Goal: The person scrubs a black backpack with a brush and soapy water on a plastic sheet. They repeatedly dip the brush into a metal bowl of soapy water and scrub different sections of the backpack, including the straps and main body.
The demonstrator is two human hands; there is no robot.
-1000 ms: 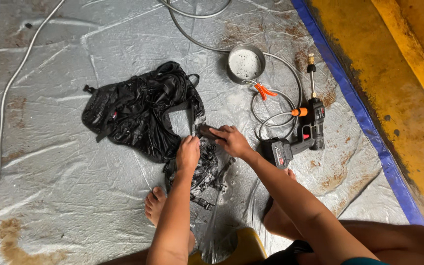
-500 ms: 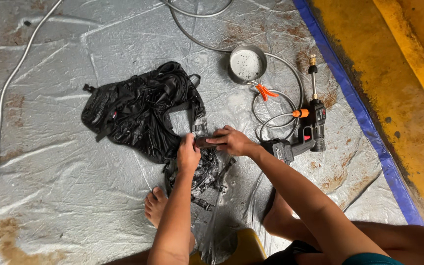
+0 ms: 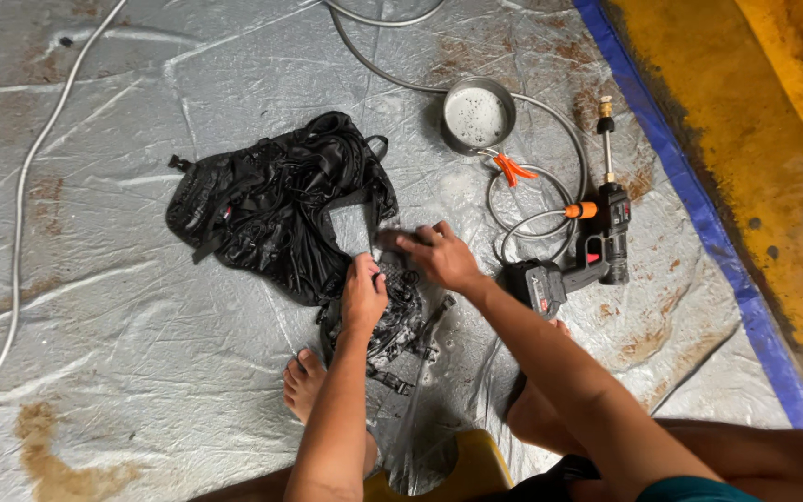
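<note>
A wet black backpack [image 3: 267, 200] lies spread on a grey tarp [image 3: 123, 372]. Its soapy lower part with straps [image 3: 397, 325] stretches toward me. My left hand [image 3: 364, 296] pinches a fold of this part and holds it up. Just right of it, my right hand [image 3: 440, 258] is closed on a small dark brush [image 3: 390, 240] pressed onto the fabric at the bag's edge. My bare foot [image 3: 304, 383] rests on the tarp just below the straps.
A metal bowl [image 3: 476, 116] of foamy water stands beyond my hands. Right of them lie a cordless spray gun [image 3: 601, 244], a coiled hose [image 3: 536, 200] and an orange clip [image 3: 513, 169]. A white cable [image 3: 25, 200] runs at left. A blue tarp edge [image 3: 690, 200] borders yellow floor [image 3: 773, 121].
My right hand has shifted slightly up and back along the fabric with the brush. My left hand keeps its hold; the backpack stays put.
</note>
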